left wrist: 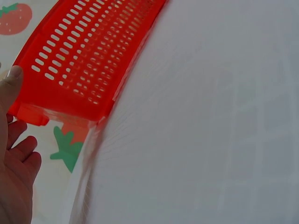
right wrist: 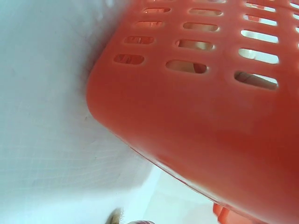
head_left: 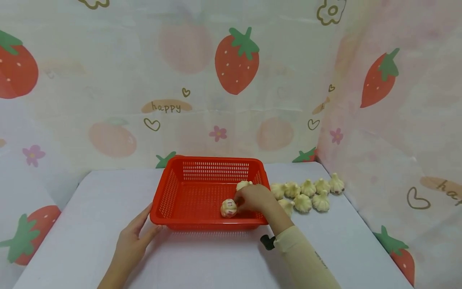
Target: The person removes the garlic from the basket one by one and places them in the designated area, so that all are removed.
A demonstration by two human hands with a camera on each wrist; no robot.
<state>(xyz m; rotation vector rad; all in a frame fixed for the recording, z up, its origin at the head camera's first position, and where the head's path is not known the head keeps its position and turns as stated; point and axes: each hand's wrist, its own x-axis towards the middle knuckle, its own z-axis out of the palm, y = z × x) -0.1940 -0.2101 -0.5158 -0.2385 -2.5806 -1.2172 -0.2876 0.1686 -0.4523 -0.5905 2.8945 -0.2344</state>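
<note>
A red plastic basket (head_left: 207, 221) with slotted walls stands on the white-covered table. At its front left corner my left hand (head_left: 131, 241) holds the rim, the thumb along the front and the fingers on the left side; the left wrist view shows the thumb (left wrist: 14, 77) on the rim. My right hand (head_left: 254, 198) reaches over the right wall into the basket, its curled fingers at a garlic bulb (head_left: 229, 208). A second garlic bulb (head_left: 244, 185) lies just behind that hand, partly hidden. The basket wall (right wrist: 196, 107) hides the right hand's grip in the right wrist view.
Several garlic bulbs (head_left: 302, 203) lie in loose rows on the table right of the basket. A small black object (head_left: 268, 242) shows by the right wrist. Strawberry-printed cloth (head_left: 236, 120) rises behind and along the right side of the table (head_left: 202, 265).
</note>
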